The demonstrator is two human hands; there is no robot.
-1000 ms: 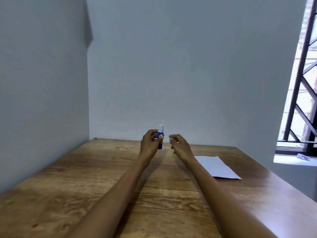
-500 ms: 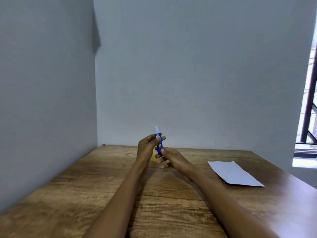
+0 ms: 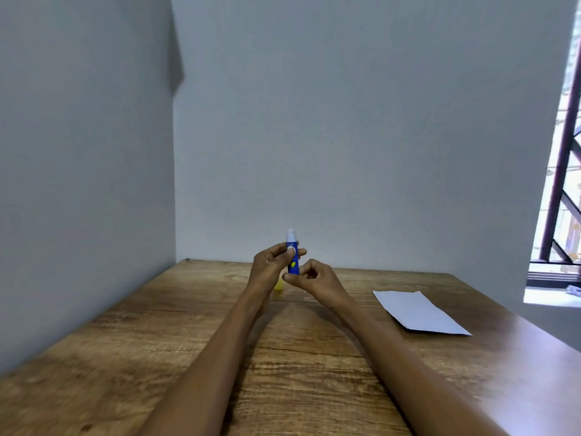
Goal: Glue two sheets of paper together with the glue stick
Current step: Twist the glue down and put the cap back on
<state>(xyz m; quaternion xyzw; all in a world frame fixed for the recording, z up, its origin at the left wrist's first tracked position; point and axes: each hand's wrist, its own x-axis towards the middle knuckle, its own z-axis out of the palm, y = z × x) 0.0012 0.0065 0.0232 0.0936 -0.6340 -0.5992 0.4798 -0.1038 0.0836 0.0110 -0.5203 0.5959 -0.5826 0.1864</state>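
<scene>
A blue glue stick (image 3: 292, 259) with a white uncapped top stands upright above the wooden table (image 3: 157, 341). My left hand (image 3: 270, 265) grips its upper body between thumb and fingers. My right hand (image 3: 314, 280) pinches its bottom end with curled fingers. A small yellow cap (image 3: 278, 285) lies on the table just behind my left hand, partly hidden. White paper (image 3: 418, 311) lies flat on the table to the right of my hands; whether it is one sheet or two stacked is unclear.
Grey walls close the table in at the back and on the left. A window with a dark metal grille (image 3: 562, 184) is at the right, with a white sill (image 3: 550, 295).
My right hand has come from beside the glue stick to its bottom end and now pinches it. The view has shifted left, so the paper sits further right in frame.
</scene>
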